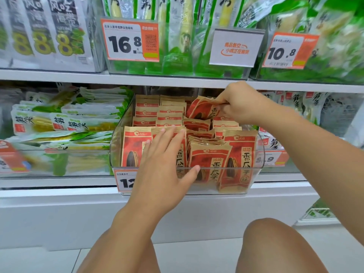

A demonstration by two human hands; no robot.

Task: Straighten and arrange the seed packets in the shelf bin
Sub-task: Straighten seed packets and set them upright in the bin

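- Head view: a clear plastic shelf bin (258, 152) sits on the lower white shelf (59, 182), filled with red-and-tan seed packets (208, 160) standing in rows from front to back.
- The left hand (163, 170) reaches over the bin's front edge with fingers straight and spread, pressing flat against the front-left packets; it grips nothing, and its thumb lies at the bin's front rim.
- The right hand (242, 103) is over the back right of the bin, fingers curled, pinching the top edge of one tilted packet (202, 108) that leans out of line above the rows.
- A front-right packet (239, 160) stands upright against the bin's front wall.
- An orange price tag (125, 181) hangs on the bin front, partly hidden by the left hand.
- Green-and-white packets (65, 123) lie stacked in the neighbouring bin on the left.
- Bare knees show at the bottom, above a tiled floor (197, 257).
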